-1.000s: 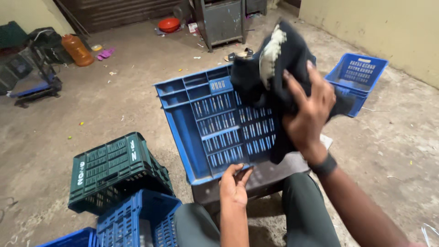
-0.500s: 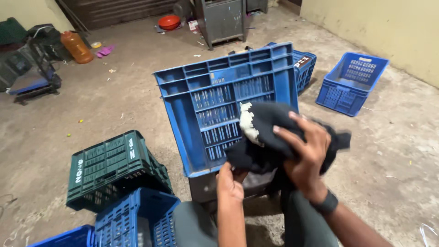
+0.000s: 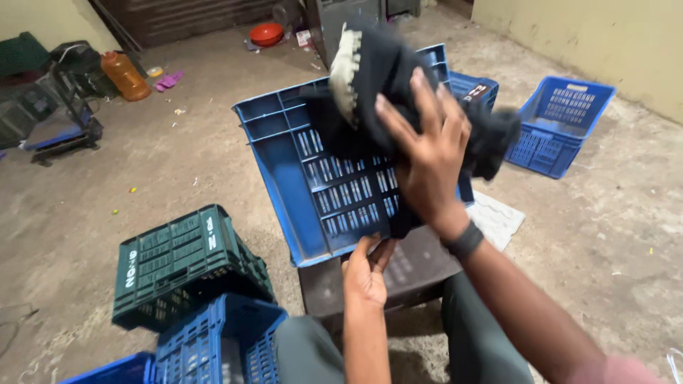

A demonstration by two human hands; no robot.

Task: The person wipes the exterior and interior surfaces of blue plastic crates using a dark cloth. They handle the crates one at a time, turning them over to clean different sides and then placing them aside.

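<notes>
A green crate, orange jug and red bowl sit around.

Cloth over tilted crate

The one camera sits on my head, tilted down and forward over my knees. It looks close onto my hands and the blue crate, with concrete floor stretching beyond.

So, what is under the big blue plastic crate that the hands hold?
A dark low stool sits beneath the tilted blue plastic crate, with a white ribbed mat beside it. The left hand steadies the crate's lower edge. The stool's far part is hidden.
</notes>
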